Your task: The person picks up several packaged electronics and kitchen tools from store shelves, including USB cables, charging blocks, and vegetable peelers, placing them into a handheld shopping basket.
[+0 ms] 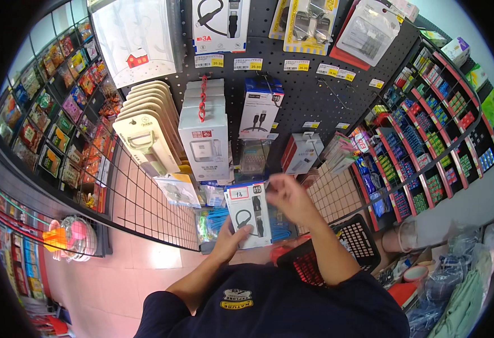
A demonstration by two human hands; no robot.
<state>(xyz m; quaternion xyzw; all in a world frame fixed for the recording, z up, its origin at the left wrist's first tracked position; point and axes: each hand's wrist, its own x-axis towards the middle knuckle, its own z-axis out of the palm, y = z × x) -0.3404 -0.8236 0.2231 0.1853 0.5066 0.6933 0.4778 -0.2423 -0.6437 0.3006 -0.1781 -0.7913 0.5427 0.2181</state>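
My left hand (232, 241) grips the lower left part of a white and blue boxed charging cable (251, 219), upright in front of my chest, its front towards me. At the box's upper right edge is my right hand (289, 196), blurred, with fingers bent; whether it touches or pinches anything I cannot tell. Beyond them, a similar cable box (258, 112) hangs on a pegboard hook. Left of that hang white charger boxes (204, 145) with a red chain over them, and a row of carded peelers (143, 137).
The black pegboard (302, 93) has hooks, price tags and a red and white box (301, 154). Wire grids flank it on both sides. A black plastic basket (359, 243) lies low at the right, near my right forearm. Bundled blue cords (218, 217) are below the hooks.
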